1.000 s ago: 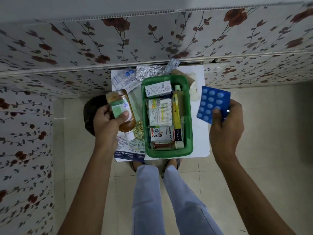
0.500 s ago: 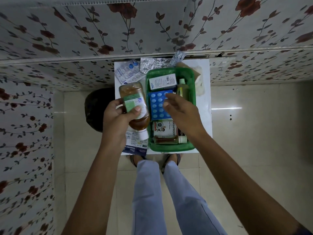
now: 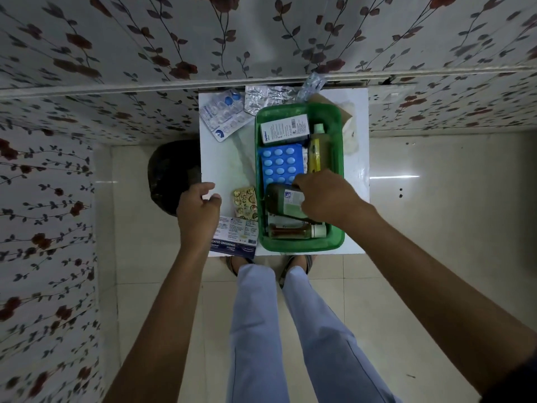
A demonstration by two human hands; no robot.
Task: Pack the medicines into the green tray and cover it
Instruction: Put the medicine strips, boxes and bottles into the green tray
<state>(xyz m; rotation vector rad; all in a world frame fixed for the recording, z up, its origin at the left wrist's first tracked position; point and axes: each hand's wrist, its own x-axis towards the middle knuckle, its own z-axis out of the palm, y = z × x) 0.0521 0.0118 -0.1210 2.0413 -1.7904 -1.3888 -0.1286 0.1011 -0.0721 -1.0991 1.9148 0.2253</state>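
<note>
Passed from the empty, half-curled left hand [image 3: 200, 209], the syrup bottle [image 3: 286, 201] lies in the green tray [image 3: 337, 242], its cap hidden under the gripping right hand [image 3: 325, 196].

Dark round object [image 3: 171, 173] on floor beside white table [image 3: 226, 170]; floral wall [image 3: 116, 39].

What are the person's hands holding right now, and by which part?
The right hand grips the brown syrup bottle with a green label around its lower body, inside the green plastic tray. The left hand holds nothing.

Left hand [image 3: 199, 212] hovers with curled fingers; right hand [image 3: 327, 196] reaches down, gripping.
</note>
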